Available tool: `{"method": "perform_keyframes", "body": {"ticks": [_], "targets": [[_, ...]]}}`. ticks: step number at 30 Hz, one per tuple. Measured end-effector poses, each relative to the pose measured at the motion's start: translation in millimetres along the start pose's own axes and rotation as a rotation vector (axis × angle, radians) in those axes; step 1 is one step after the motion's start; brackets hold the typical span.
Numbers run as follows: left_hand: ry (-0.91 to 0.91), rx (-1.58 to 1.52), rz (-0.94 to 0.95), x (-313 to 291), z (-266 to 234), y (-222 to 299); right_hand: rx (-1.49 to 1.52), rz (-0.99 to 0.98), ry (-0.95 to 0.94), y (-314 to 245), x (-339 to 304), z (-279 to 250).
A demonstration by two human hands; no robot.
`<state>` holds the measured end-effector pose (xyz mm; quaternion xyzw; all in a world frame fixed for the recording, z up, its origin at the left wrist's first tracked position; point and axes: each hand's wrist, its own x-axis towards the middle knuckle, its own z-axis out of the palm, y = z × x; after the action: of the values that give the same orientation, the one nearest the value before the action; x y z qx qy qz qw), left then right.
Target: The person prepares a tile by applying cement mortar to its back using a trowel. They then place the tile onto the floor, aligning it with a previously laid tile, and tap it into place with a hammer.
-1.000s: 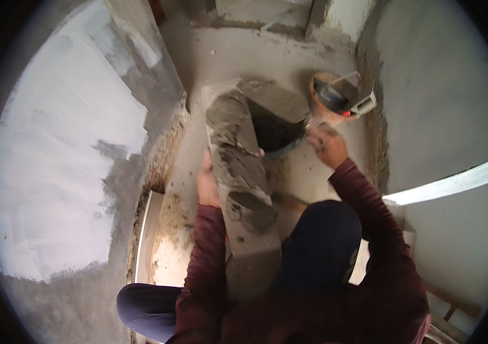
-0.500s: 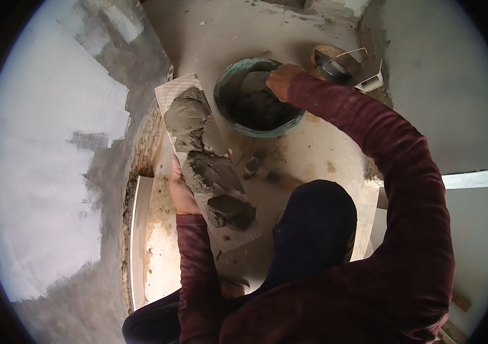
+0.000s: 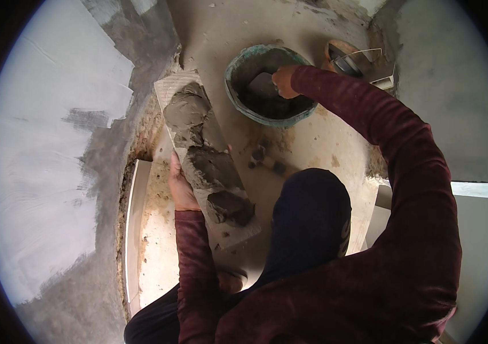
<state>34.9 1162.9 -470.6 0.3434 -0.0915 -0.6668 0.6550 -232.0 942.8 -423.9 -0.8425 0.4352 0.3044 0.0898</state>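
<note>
My left hand point(image 3: 182, 186) is closed around a long, narrow, pale tile strip point(image 3: 170, 86) with fine ridges at its far end, held at a slant. Several thick lumps of wet grey mortar point(image 3: 189, 109) lie along its upper face. My right hand point(image 3: 284, 82) reaches over the rim of a round green bucket point(image 3: 272, 121). It grips a trowel whose grey blade point(image 3: 263, 85) dips into the bucket beside dark mortar; my fist hides the handle.
A round orange-rimmed container point(image 3: 341, 49) stands by the right wall, with a white bracket-like piece point(image 3: 384, 82) beside it. A hammer-like tool point(image 3: 267, 160) lies on the floor ahead of my knee point(image 3: 313, 212). Another pale strip point(image 3: 135, 229) leans along the left wall's rough base.
The trowel blade sits lower and flatter inside the bucket, with my right hand still on it. The view has shifted slightly; the left hand keeps its hold on the tile strip.
</note>
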Motion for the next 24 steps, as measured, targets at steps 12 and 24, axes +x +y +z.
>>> {"method": "perform_keyframes", "body": {"ticks": [12, 24], "targets": [[0.003, 0.055, -0.022, 22, -28, -12, 0.949, -0.026, -0.335, 51, -56, 23], [-0.075, 0.062, -0.057, 9, 19, -13, 1.696, -0.083, 0.236, 10, -183, 52]]}}
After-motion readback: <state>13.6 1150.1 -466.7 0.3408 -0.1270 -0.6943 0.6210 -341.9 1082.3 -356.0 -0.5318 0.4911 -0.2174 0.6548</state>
